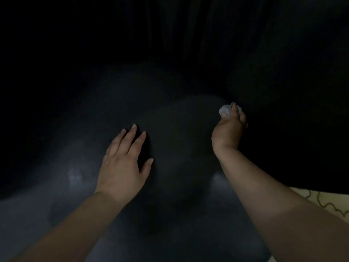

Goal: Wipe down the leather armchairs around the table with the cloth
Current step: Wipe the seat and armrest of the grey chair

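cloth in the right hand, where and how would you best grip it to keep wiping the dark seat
Grip the cloth around its bunched middle, coming from above, as the right hand does: it is wadded into a small ball, so curled fingers close round the bulk and leave the underside free against the armchair. The left hand rests flat on the seat.

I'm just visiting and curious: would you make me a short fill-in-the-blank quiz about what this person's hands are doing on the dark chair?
1. The cloth is bunched up in the ____ hand.
2. The left hand lies on the armchair with its fingers ____.
3. The leather of the armchair is ____ in colour.

Missing words: right; spread; black
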### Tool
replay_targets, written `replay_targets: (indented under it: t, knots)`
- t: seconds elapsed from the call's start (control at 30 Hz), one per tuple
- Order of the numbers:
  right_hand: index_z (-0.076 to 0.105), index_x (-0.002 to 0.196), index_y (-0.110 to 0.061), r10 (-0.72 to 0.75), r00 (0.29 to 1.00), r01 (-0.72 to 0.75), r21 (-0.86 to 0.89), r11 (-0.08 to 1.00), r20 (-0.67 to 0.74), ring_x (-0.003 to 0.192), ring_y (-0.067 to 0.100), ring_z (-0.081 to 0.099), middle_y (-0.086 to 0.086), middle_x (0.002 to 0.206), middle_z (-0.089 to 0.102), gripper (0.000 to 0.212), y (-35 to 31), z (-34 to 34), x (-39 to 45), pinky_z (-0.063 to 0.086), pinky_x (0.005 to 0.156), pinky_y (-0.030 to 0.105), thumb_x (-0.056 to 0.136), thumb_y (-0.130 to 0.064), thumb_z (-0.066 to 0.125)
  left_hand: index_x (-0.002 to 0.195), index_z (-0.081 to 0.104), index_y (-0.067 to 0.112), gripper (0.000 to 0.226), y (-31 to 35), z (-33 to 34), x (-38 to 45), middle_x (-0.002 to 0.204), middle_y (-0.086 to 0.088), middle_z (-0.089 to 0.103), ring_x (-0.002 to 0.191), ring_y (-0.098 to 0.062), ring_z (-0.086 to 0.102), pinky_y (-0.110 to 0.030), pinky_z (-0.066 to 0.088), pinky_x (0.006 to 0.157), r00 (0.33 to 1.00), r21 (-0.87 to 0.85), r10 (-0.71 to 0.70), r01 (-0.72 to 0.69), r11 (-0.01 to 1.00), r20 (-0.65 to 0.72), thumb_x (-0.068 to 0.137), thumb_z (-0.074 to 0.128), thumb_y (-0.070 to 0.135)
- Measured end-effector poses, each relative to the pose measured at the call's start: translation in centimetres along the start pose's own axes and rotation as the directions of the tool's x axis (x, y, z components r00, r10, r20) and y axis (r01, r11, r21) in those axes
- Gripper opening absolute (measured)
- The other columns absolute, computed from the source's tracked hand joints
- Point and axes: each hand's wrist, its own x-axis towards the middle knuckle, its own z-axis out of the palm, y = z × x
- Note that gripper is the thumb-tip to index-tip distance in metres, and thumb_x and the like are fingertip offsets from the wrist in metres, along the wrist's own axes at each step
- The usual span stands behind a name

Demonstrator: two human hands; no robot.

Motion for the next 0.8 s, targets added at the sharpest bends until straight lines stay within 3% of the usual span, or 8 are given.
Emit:
replay_targets:
  t: [0.2, 0.27, 0.33, 0.37, 0.43, 0.57, 0.67, 0.8]
  knots:
    - [0.048, 0.137, -0.017, -0.027, 0.999, 0.032, 0.138, 0.990, -0.032, 0.133, 0.021, 0.033, 0.008, 0.144, 0.035, 0.039, -2.5, 1.7, 1.9, 0.025, 0.114, 0.035, 0.099, -0.014, 0.044, 0.150, 0.025, 0.029, 0.070, -0.5, 0.2, 0.7, 0.159, 0.012, 0.009, 0.147, -0.011, 0.004, -0.039, 0.019, 0.117, 1.000, -0.037, 0.017, -0.017, 0.999, 0.000, 0.088, 0.048, 0.051]
    - [0.052, 0.133, -0.018, -0.044, 0.999, 0.050, 0.221, 0.974, -0.032, 0.129, 0.018, 0.038, 0.007, 0.139, 0.038, 0.035, -3.4, 2.2, 2.4, 0.028, 0.112, 0.026, 0.098, -0.015, 0.045, 0.151, 0.023, 0.030, 0.071, -0.6, 0.3, 0.7, 0.159, 0.013, 0.007, 0.147, -0.010, 0.002, -0.037, 0.017, 0.117, 1.000, -0.047, 0.028, -0.028, 0.999, 0.003, 0.088, 0.047, 0.052]
    - [0.051, 0.134, -0.015, -0.168, 0.986, 0.168, 0.145, 0.975, -0.013, 0.130, 0.019, 0.036, 0.008, 0.139, 0.039, 0.036, -3.8, 2.4, 2.7, 0.024, 0.108, 0.012, 0.099, -0.012, 0.043, 0.151, 0.022, 0.030, 0.071, -0.8, 0.4, 0.7, 0.159, 0.014, 0.005, 0.147, -0.010, 0.001, -0.035, 0.015, 0.116, 0.999, -0.055, 0.032, -0.032, 0.998, 0.007, 0.088, 0.047, 0.052]
    - [0.049, 0.136, -0.014, -0.239, 0.971, 0.236, 0.087, 0.968, 0.018, 0.131, 0.021, 0.035, 0.008, 0.141, 0.040, 0.038, -4.1, 2.4, 2.8, 0.023, 0.108, 0.013, 0.099, -0.010, 0.041, 0.151, 0.022, 0.030, 0.071, -0.9, 0.4, 0.7, 0.158, 0.015, 0.004, 0.146, -0.009, 0.000, -0.034, 0.014, 0.116, 0.999, -0.060, 0.035, -0.034, 0.998, 0.007, 0.088, 0.047, 0.052]
    - [0.049, 0.136, -0.013, -0.354, 0.931, 0.355, 0.007, 0.935, 0.084, 0.131, 0.024, 0.035, 0.009, 0.141, 0.044, 0.040, -4.5, 2.3, 3.1, 0.022, 0.109, 0.021, 0.098, -0.007, 0.041, 0.151, 0.023, 0.030, 0.071, -1.1, 0.4, 0.7, 0.158, 0.015, 0.004, 0.146, -0.008, 0.000, -0.031, 0.010, 0.115, 0.999, -0.068, 0.049, -0.048, 0.997, 0.005, 0.087, 0.047, 0.051]
    - [0.055, 0.131, -0.010, -0.545, 0.809, 0.537, 0.099, 0.838, 0.221, 0.127, 0.027, 0.044, 0.015, 0.134, 0.051, 0.038, -5.7, 2.2, 1.7, 0.027, 0.107, 0.022, 0.095, -0.004, 0.046, 0.150, 0.027, 0.027, 0.068, -1.4, 0.2, 0.7, 0.159, 0.011, 0.010, 0.146, -0.009, 0.002, -0.027, 0.007, 0.117, 0.996, -0.062, 0.089, -0.089, 0.994, -0.009, 0.088, 0.049, 0.045]
    - [0.056, 0.130, -0.011, -0.633, 0.712, 0.637, 0.100, 0.765, 0.304, 0.133, 0.032, 0.039, 0.014, 0.136, 0.053, 0.038, -6.1, 2.8, -1.6, 0.017, 0.113, 0.033, 0.093, -0.003, 0.049, 0.147, 0.035, 0.021, 0.063, -1.4, -0.1, 0.7, 0.158, 0.005, 0.020, 0.146, -0.015, 0.012, -0.030, 0.014, 0.117, 0.995, -0.067, 0.083, -0.087, 0.994, -0.050, 0.089, 0.054, 0.036]
    - [0.054, 0.133, -0.018, -0.688, 0.594, 0.713, 0.122, 0.690, 0.417, 0.139, 0.029, 0.033, 0.011, 0.139, 0.051, 0.044, -5.9, 3.4, -7.4, 0.006, 0.114, 0.032, 0.091, -0.004, 0.052, 0.144, 0.041, 0.011, 0.059, -2.0, -0.5, -0.1, 0.153, -0.005, 0.032, 0.143, -0.024, 0.023, -0.032, 0.016, 0.116, 0.990, -0.090, -0.004, -0.009, 0.996, -0.142, 0.089, 0.061, 0.019]
